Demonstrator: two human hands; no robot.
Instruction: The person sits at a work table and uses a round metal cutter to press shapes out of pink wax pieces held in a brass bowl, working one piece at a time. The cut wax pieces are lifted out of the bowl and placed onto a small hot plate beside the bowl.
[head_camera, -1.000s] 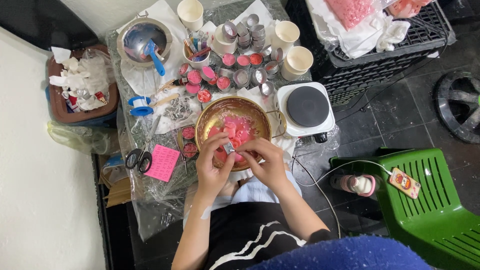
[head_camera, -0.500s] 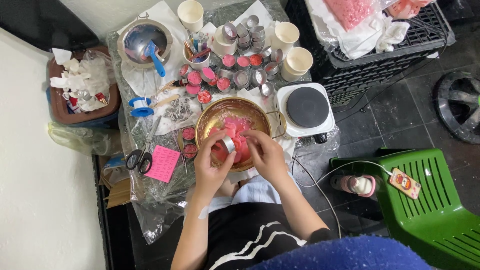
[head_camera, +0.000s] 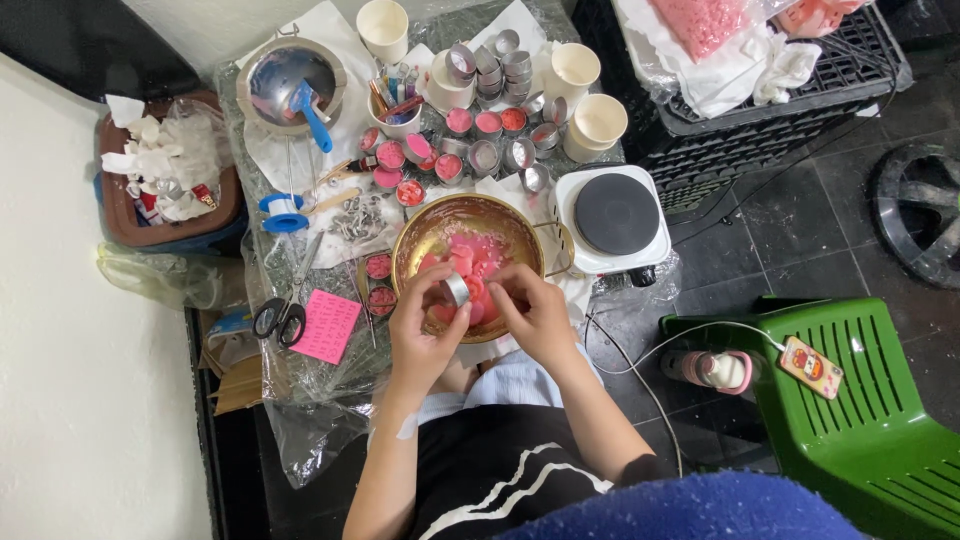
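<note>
A brass bowl (head_camera: 430, 228) holds several pink wax chunks (head_camera: 468, 252). Over its near half, my left hand (head_camera: 420, 322) pinches a small round metal tin (head_camera: 457, 289) tilted on its side. My right hand (head_camera: 530, 310) reaches to the tin from the right, its fingertips by the tin's mouth and over the pink chunks. Whether the right fingers hold a wax piece is hidden. Both forearms come up from the bottom of the head view.
Behind the bowl stand several small tins (head_camera: 470, 140), some filled pink, and cream cups (head_camera: 598, 122). A white hot plate (head_camera: 612, 215) sits right of the bowl. Scissors (head_camera: 283, 310), a pink note (head_camera: 325, 326), a strainer (head_camera: 290, 88), a green stool (head_camera: 860, 400) and a black crate (head_camera: 760, 110) surround.
My hands shifted slightly toward me over the bowl's near edge. The tin turned in my left fingers and my right hand closed in on it.
</note>
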